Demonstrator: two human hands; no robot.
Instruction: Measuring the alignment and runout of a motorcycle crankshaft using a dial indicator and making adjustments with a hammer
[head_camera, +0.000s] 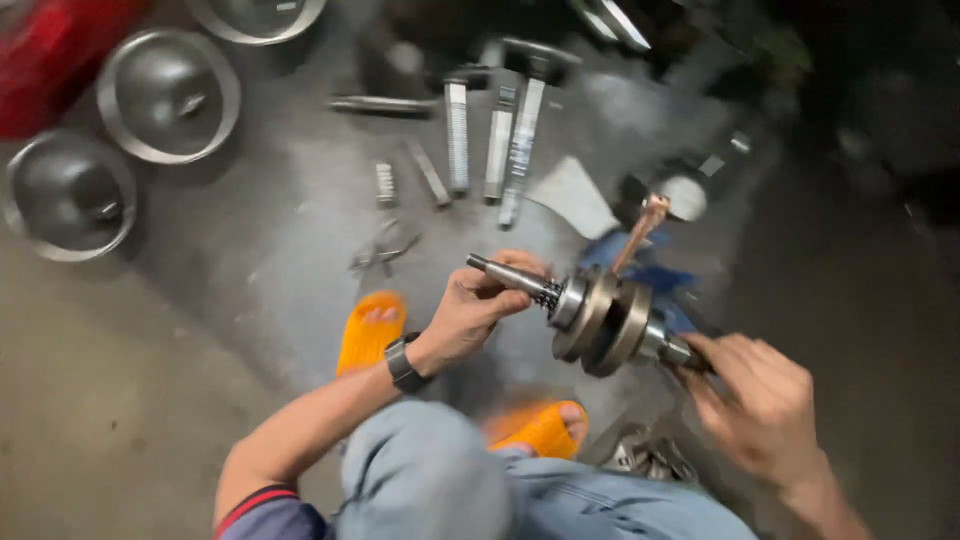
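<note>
I hold a metal crankshaft (600, 315) level above the floor, between my knees. It has two round flywheel discs, a copper-coloured connecting rod (640, 230) sticking up from them and a shaft at each end. My left hand (475, 310) grips the left shaft near its small gear. My right hand (760, 400) closes on the right shaft end, which my fingers mostly hide. The picture is blurred by motion.
Several long metal tools (500, 140) lie in a row on the concrete floor ahead, with pliers (385, 245) nearer me. Three round metal bowls (168, 95) sit at the upper left. My feet wear orange sandals (370, 330). A blue cloth (620, 250) lies under the crankshaft.
</note>
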